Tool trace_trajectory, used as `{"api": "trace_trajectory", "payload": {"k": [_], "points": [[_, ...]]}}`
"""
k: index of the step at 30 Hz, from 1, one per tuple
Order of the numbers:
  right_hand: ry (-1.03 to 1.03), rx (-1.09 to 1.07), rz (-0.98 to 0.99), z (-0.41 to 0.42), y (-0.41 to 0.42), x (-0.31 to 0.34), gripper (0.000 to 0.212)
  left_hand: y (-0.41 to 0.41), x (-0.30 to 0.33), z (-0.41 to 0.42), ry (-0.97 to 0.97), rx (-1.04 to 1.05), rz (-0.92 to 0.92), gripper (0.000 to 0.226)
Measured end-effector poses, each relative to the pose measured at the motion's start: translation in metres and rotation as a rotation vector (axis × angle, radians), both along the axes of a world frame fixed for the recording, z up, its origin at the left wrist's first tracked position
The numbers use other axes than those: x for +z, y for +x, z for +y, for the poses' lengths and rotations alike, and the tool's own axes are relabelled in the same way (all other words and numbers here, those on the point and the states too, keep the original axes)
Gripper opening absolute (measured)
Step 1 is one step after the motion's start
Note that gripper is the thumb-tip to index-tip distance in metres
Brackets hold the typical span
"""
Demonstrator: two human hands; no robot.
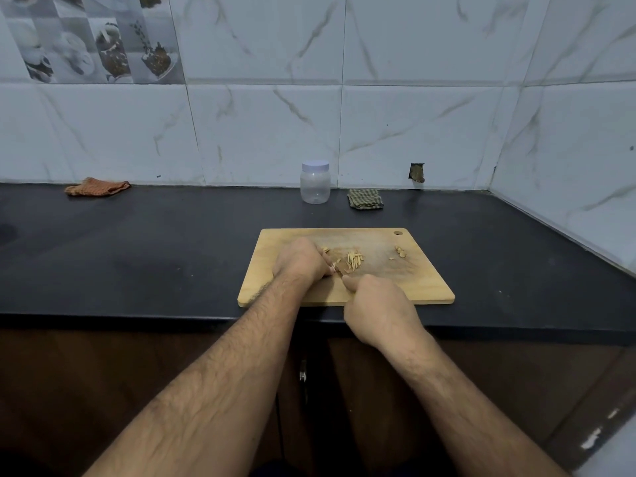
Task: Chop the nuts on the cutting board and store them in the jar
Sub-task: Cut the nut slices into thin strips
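On the dark bench, near its front edge, lies the cutting board. The left hand pinches the nuts; the right hand is curled, probably around a hidden knife. Keep fingers tucked back. The jar stands closed at the back edge.

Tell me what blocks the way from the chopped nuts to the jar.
Only the jar's own lid, on its mouth. The counter between the chopped nuts and the jar is bare.
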State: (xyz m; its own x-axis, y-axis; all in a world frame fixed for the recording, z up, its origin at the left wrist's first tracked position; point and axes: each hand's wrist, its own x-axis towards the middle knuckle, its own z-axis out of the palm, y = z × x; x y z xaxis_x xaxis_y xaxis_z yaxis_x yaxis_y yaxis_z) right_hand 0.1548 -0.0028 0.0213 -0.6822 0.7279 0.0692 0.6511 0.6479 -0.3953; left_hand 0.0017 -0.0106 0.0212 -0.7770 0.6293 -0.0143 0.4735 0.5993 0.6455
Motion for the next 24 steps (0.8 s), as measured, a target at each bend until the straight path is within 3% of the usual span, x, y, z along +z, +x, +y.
{"api": "trace_trajectory", "payload": {"k": [17, 24], "points": [[-0.017, 0.018, 0.08, 0.007, -0.01, 0.003, 0.047, -0.001, -0.005, -0.001, 0.026, 0.01, -0.014, 0.007], [-0.014, 0.032, 0.07, 0.009, -0.012, 0.003, 0.047, -0.002, -0.005, 0.0, 0.028, 0.001, -0.015, 0.015]]}}
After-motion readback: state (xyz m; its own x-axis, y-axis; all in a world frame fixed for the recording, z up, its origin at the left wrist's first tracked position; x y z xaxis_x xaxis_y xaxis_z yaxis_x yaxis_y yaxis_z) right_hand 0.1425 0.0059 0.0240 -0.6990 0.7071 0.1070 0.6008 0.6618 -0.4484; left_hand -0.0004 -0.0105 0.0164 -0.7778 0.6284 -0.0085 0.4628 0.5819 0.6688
